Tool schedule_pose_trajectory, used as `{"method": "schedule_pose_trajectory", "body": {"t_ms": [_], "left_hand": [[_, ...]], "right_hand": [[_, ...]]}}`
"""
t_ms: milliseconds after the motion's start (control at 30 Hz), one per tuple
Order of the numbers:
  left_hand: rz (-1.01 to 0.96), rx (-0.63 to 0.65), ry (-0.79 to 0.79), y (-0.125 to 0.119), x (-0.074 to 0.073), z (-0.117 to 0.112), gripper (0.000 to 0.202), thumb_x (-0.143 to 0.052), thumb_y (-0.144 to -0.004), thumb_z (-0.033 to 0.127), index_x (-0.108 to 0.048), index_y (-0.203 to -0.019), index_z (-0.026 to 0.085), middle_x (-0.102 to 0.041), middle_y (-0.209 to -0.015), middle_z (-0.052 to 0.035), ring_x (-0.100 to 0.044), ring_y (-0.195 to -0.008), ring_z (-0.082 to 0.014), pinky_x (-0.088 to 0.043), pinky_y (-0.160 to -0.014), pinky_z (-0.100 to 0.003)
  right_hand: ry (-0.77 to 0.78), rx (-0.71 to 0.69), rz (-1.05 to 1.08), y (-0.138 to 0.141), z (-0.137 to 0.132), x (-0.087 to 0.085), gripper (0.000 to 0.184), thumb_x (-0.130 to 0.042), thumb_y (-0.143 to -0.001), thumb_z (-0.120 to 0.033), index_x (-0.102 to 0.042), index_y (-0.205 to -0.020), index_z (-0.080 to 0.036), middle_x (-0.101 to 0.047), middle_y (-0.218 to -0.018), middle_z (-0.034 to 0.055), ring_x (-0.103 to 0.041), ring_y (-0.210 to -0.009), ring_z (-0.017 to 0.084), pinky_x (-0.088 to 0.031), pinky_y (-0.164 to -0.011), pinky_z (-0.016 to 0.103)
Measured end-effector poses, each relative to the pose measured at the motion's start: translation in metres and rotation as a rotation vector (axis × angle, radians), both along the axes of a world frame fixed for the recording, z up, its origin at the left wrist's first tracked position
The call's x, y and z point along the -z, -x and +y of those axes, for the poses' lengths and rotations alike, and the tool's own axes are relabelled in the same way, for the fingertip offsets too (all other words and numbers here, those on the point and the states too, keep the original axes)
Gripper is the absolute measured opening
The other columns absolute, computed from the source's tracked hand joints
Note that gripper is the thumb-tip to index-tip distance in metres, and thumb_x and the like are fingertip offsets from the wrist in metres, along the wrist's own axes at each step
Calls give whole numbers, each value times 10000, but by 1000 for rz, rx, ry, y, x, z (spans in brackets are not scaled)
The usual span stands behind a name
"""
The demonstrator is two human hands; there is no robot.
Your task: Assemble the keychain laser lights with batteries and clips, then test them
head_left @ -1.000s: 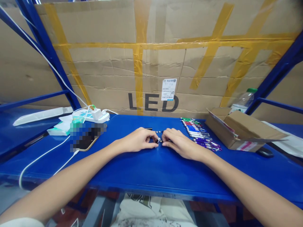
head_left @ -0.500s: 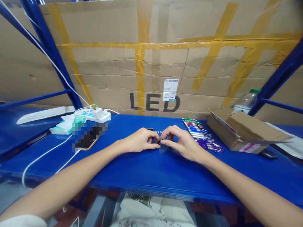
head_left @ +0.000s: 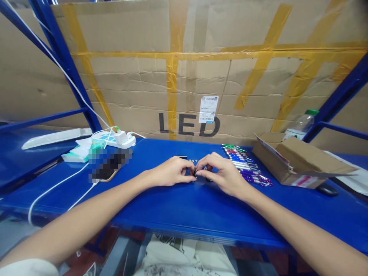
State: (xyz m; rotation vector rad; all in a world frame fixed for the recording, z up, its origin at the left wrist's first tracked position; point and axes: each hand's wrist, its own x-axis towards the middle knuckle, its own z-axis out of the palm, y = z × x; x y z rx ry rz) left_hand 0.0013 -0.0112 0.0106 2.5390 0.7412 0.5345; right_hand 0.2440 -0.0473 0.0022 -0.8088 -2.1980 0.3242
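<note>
My left hand point(head_left: 174, 171) and my right hand point(head_left: 222, 172) meet at the middle of the blue table. Thumbs and fingertips of both pinch a small dark part point(head_left: 195, 173), too small and too covered to name. Just behind the fingers lie several tiny silvery pieces point(head_left: 193, 160). A short black stick-like piece point(head_left: 181, 156) rests on the table beyond my left hand. To the right of my right hand, a row of pens point(head_left: 238, 159) in green, red, blue, white and purple lies side by side.
An open cardboard box point(head_left: 299, 159) stands at the right, with a dark mouse-like object point(head_left: 327, 189) by it and a bottle point(head_left: 303, 123) behind. At the left are a phone point(head_left: 110, 165), a tissue pack point(head_left: 77, 153) and a white power strip point(head_left: 122, 143) with cables. A large carton point(head_left: 129, 88) closes the back.
Both hands keep their pinch at the same spot on the table, with only slight finger movement around the dark part. The whole view has shifted a little.
</note>
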Motion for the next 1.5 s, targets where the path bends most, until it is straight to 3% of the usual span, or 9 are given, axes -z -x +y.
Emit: {"method": "schedule_pose_trajectory", "body": {"t_ms": [367,500,633,800,1000,1167,1300,1500], "left_hand": [[-6,-8,15,0,-1,1,222,-749,-953,384,-767,-1003,169,-655,-714,28,-575,-629,-126,-413,-661,-239],[3,-15,-15,1,-3,1,221,-759,-951,360,-775,-1066,171,-683,-743,19,-591,-640,-130,-431,-689,-245],[16,-18,-11,2,-5,1,210,-761,-954,332,-778,-1088,171,-698,-769,14,-600,-647,-129,-430,-686,-244],[27,-43,7,3,-4,0,228,-761,-954,347,-782,-1101,173,-698,-758,10,-608,-650,-138,-426,-661,-245],[26,-37,-2,3,-5,1,224,-758,-957,338,-782,-1104,171,-704,-772,7,-608,-654,-136,-426,-665,-246],[22,-18,-12,3,-4,2,221,-750,-963,339,-779,-1106,174,-710,-784,9,-602,-649,-131,-430,-688,-247],[20,-5,-17,3,-4,0,222,-740,-970,339,-775,-1118,177,-718,-789,10,-608,-652,-132,-433,-697,-247],[12,3,-25,1,-3,-2,170,-722,-975,304,-761,-1078,175,-732,-824,7,-610,-654,-130,-427,-694,-248]], "right_hand": [[-24,-28,-37,0,-3,-6,180,-629,-1070,-388,-695,-967,-255,-774,-1056,62,-662,-978,252,-493,-909,426],[-39,168,-22,-2,1,-4,170,-526,-1098,-323,-615,-975,-246,-722,-990,71,-640,-894,236,-476,-773,363],[26,344,-344,-5,5,0,151,-522,-1075,-274,-552,-930,-245,-692,-804,34,-623,-719,231,-375,-653,333],[70,248,-587,-5,3,1,143,-521,-1073,-233,-519,-930,-244,-706,-812,47,-659,-695,236,-310,-601,327],[101,141,-520,-9,4,6,113,-487,-1066,-167,-531,-997,-245,-729,-914,48,-677,-763,227,-372,-653,307],[139,202,-321,-8,7,8,88,-508,-1055,-211,-576,-1088,-255,-686,-768,-18,-623,-662,193,-369,-642,285],[155,176,-115,-4,3,2,108,-534,-1051,-273,-640,-1060,-248,-638,-687,-41,-581,-612,165,-393,-635,275],[204,114,-55,-2,0,1,144,-589,-1009,-275,-725,-1029,-234,-648,-673,-40,-576,-607,151,-403,-630,277]]}}
